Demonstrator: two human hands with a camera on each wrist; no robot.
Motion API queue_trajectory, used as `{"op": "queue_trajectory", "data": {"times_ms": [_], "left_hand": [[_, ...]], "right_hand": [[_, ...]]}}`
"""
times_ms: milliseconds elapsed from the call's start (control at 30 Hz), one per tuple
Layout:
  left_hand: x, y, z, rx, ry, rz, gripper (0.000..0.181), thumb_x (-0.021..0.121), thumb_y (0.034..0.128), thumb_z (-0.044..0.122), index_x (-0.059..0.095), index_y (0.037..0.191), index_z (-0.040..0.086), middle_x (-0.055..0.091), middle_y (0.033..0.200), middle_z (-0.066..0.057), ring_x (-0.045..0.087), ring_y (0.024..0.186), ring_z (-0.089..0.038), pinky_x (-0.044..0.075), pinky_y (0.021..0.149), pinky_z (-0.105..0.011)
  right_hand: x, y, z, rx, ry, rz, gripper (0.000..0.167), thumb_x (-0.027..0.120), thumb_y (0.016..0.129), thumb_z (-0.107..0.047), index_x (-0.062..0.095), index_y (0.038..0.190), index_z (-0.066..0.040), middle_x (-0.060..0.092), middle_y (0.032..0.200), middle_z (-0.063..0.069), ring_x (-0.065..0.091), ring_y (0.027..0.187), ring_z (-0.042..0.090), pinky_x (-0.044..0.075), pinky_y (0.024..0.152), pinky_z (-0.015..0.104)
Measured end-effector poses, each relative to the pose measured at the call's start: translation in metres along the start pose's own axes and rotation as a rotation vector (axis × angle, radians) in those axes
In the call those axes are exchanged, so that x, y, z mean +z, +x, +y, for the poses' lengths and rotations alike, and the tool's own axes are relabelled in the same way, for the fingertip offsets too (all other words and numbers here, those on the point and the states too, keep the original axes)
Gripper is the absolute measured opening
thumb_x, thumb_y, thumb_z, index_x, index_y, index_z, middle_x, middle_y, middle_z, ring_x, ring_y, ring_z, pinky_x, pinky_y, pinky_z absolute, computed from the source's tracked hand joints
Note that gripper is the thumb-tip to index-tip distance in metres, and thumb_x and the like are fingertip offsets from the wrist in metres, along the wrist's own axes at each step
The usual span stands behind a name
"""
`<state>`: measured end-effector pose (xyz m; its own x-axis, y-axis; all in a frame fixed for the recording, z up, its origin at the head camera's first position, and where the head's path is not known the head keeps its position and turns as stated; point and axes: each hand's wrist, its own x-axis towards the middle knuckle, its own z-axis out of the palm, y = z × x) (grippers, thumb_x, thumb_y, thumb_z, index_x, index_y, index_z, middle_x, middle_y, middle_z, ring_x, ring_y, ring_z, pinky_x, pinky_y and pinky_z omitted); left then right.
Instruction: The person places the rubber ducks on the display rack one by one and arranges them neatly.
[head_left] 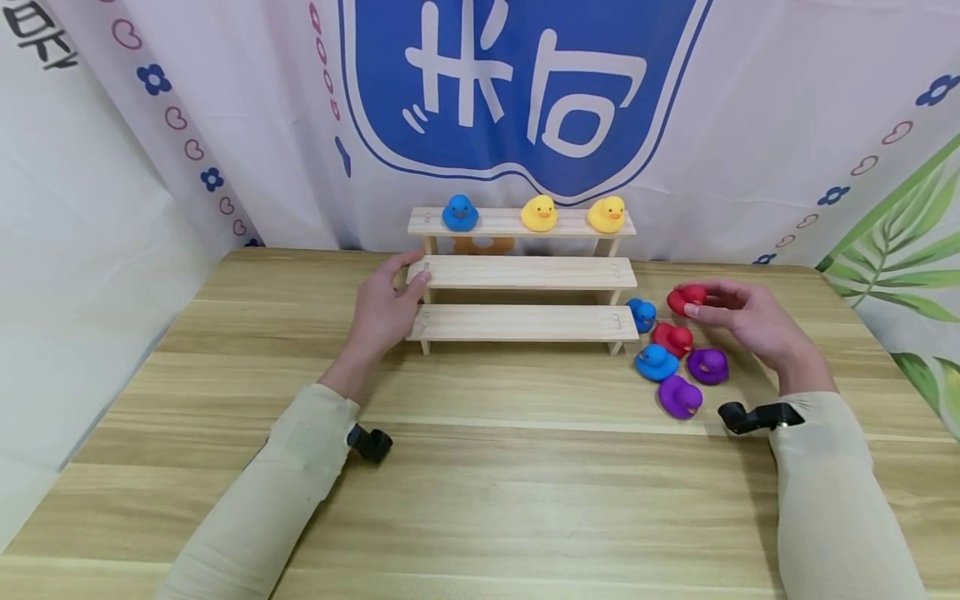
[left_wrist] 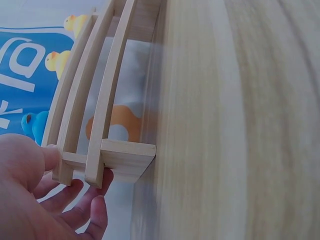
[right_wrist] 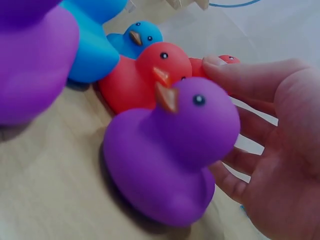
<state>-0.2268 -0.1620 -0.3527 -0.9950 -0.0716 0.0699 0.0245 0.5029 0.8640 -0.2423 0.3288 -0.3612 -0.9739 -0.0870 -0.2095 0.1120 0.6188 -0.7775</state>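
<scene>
The left hand [head_left: 386,304] grips the left end of the three-tier wooden rack [head_left: 525,322], thumb on the middle shelf's end and fingers behind it. In the left wrist view that hand [left_wrist: 55,190] curls round the ends of the rack's boards [left_wrist: 102,100]. Right of the rack, the right hand [head_left: 757,321] pinches a red duck [head_left: 686,299] between thumb and fingers. In the right wrist view a purple duck [right_wrist: 170,145] partly hides the pinched duck, whose red shows by the thumb of the right hand [right_wrist: 270,125]. On the top shelf stand a blue duck [head_left: 460,213] and two yellow ducks [head_left: 539,214].
Beside the rack's right end lie another red duck [head_left: 672,339], blue ducks [head_left: 656,362] and purple ducks [head_left: 680,397] on the wooden table [head_left: 480,492]. A printed white curtain [head_left: 285,125] hangs close behind the rack.
</scene>
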Motion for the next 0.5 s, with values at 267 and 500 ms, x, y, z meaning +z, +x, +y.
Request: {"op": "queue_trajectory", "data": {"times_ms": [267, 500], "left_hand": [[-0.001, -0.001, 0.001, -0.010, -0.015, -0.013, 0.049, 0.055, 0.1118, 0.033, 0.048, 0.160, 0.024, 0.036, 0.173, -0.007, 0.073, 0.092, -0.023, 0.048, 0.052, -0.024], [-0.001, -0.001, 0.001, 0.001, -0.007, -0.009, 0.049, 0.055, 0.1117, 0.032, 0.049, 0.160, 0.023, 0.038, 0.171, -0.008, 0.074, 0.087, -0.022, 0.047, 0.050, -0.024]], "right_hand": [[0.002, -0.003, -0.013, -0.015, -0.034, 0.013, 0.077, 0.068, 0.100, -0.055, 0.045, 0.159, -0.011, 0.048, 0.158, 0.021, 0.041, 0.146, 0.042, 0.038, 0.116, 0.059], [0.003, -0.005, -0.022, -0.036, -0.057, 0.022, 0.074, 0.068, 0.100, -0.056, 0.047, 0.158, -0.014, 0.048, 0.157, 0.019, 0.041, 0.146, 0.043, 0.043, 0.110, 0.059]]}}
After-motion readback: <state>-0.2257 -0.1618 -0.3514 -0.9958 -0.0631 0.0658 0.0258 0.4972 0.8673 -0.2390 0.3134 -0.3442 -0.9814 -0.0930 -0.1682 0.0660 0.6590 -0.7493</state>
